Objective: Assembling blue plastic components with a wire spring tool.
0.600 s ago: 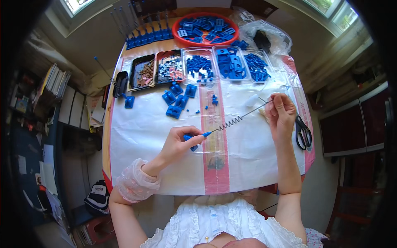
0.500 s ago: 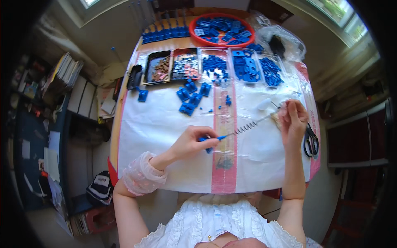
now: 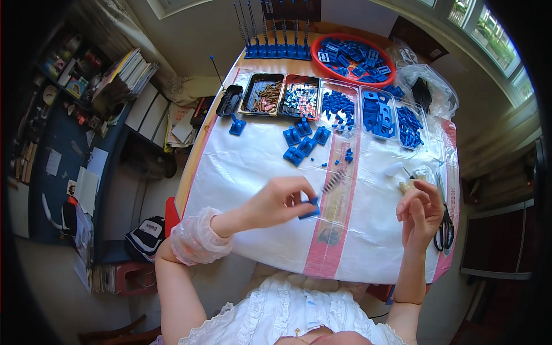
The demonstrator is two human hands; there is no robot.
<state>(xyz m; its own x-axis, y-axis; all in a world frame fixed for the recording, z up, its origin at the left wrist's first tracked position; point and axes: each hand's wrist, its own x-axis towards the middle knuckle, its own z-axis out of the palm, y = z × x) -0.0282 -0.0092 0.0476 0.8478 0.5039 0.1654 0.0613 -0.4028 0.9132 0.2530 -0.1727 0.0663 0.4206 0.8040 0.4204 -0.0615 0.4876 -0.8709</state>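
From here I see the left hand (image 3: 284, 200) pinching a small blue block (image 3: 311, 209) over the desk (image 3: 247, 167), with a blurred spring (image 3: 333, 181) slanting up and away from it. The right hand (image 3: 421, 214) is raised with its fingers loosely curled and apart, nothing visible in its grasp, near the black scissors (image 3: 445, 231). More blue blocks (image 3: 307, 146) lie in a cluster beyond the left hand, and behind them runs a row of trays (image 3: 259, 114), with a red bowl (image 3: 317, 66) farther back.
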